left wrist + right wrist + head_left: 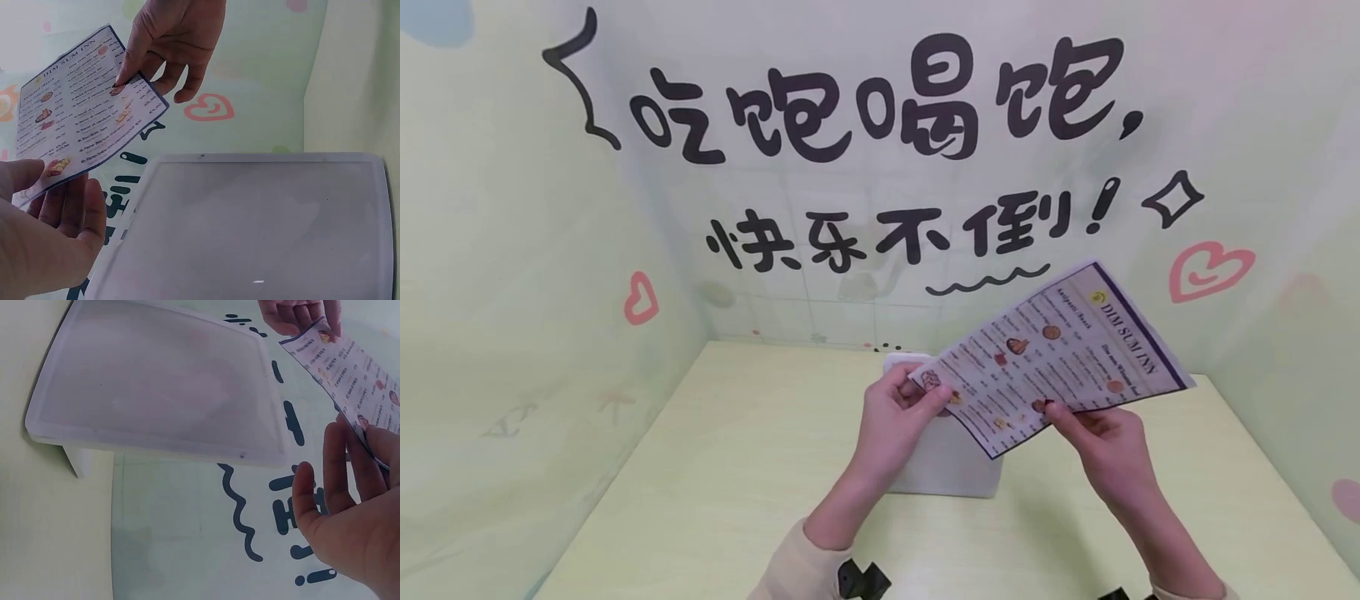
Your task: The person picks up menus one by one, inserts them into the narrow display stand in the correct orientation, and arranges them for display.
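Note:
Both hands hold up a printed paper menu (1037, 358) headed "DIM SUM INN", with small food pictures and a dark border. My left hand (895, 417) pinches its lower left corner between thumb and fingers. Along the bottom edge, toward the right, my right hand (1101, 446) pinches it with the thumb on the printed face. The menu is tilted, its title end up and to the right. Behind and below it a white board on a stand (947, 458) rises from the table, partly hidden by the left hand and the menu. In the left wrist view the board's face (262, 225) looks blank.
The pale wooden table (737, 450) is enclosed by printed curtain walls (820, 317) at the back and both sides. Black lettering and pink hearts decorate them. A black wrist mount (861, 579) sits at the left sleeve.

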A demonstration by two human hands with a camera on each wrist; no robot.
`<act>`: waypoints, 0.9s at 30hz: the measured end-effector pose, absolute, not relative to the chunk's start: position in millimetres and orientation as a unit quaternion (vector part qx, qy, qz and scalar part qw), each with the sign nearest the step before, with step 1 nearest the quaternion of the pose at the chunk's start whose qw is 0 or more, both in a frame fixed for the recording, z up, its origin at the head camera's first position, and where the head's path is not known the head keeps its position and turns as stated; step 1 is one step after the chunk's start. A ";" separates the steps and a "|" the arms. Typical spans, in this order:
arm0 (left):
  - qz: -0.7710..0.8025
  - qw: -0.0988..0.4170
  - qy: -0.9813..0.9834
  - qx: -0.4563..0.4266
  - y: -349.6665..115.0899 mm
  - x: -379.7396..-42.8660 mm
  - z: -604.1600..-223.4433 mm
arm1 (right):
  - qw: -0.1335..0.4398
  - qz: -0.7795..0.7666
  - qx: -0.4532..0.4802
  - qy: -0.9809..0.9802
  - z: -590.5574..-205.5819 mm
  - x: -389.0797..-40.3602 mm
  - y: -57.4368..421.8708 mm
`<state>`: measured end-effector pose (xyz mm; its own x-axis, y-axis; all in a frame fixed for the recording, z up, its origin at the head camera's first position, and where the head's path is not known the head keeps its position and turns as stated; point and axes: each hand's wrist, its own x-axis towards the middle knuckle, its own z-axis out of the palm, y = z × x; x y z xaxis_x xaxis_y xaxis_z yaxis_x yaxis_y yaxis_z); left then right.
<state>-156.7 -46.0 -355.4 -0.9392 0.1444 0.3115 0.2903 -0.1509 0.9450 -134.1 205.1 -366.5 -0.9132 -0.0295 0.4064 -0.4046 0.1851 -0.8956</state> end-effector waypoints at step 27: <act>-0.710 0.173 -0.673 -0.112 -72.8 -189.6 -331.2 | 0.159 0.677 0.167 -0.699 -337.8 -174.1 174.4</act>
<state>-189.6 -72.8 -331.2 -0.9151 -0.0944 0.3921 0.3966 -0.0335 0.9174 -174.1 174.4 -337.8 -0.8931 -0.0182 0.4494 -0.4498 0.0285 -0.8927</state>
